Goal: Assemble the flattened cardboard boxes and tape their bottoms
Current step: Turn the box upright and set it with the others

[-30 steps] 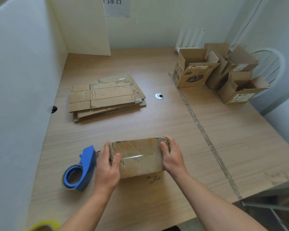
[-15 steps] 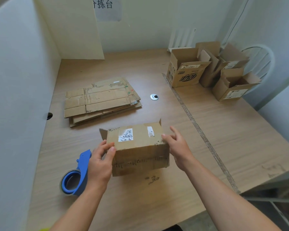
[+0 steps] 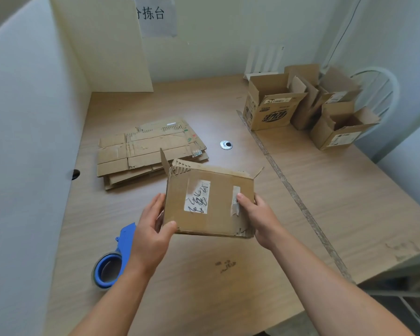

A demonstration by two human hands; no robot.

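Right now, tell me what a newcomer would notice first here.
The box, gripped between the left hand and right hand, fills the centre, a scribbled label on its face. Behind it to the left lies a flat stack; open boxes stand at the far right. A blue tape dispenser sits beside the left wrist.

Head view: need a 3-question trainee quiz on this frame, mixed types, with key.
1. True or false: the left hand and right hand both hold the box.
2. The blue tape dispenser is: A) in the right hand; B) on the table beside the left forearm; C) inside the box.
3. Fill in: the white label on the box bears black ____.
Key: 1 true; 2 B; 3 handwriting.
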